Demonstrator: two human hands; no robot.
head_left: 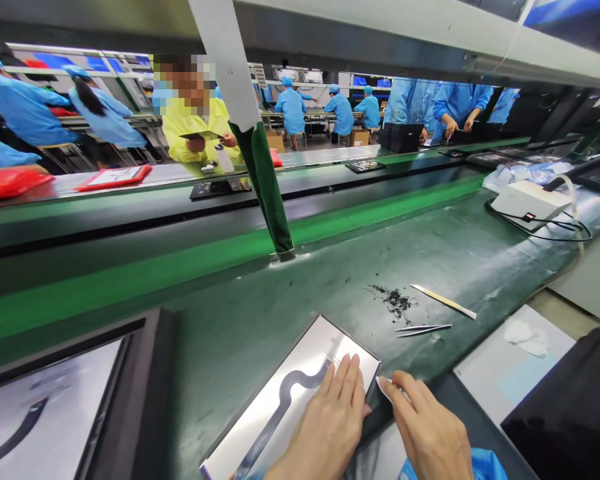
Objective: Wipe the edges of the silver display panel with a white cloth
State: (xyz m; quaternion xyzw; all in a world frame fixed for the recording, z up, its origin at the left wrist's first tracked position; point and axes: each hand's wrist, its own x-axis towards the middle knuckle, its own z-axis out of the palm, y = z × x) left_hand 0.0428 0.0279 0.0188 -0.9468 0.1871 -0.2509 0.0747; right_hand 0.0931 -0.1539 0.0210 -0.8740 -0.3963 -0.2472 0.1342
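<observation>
A thin display panel (pixel 270 393) lies at a slant on the green bench, its silvery back up, with a dark curved flex cable (pixel 283 397) running along it. My left hand (pixel 330 413) rests flat on the panel's right part, fingers stretched and close together. Just beyond the panel's right edge, my right hand (pixel 427 423) pinches a small white piece (pixel 385 388), perhaps a folded wipe; its kind is not clear. Beyond my hands lie tweezers (pixel 424 329), a yellow-handled knife-like tool (pixel 445 301) and a heap of black scraps (pixel 397 301).
At the left a dark foam tray (pixel 153 373) holds another panel (pixel 55 400). A white box with cables (pixel 530 203) stands at the back right. A green-wrapped post (pixel 267 193) rises from the bench. Across the conveyor (pixel 300 200), a person in yellow (pixel 195 133) holds a dark plate.
</observation>
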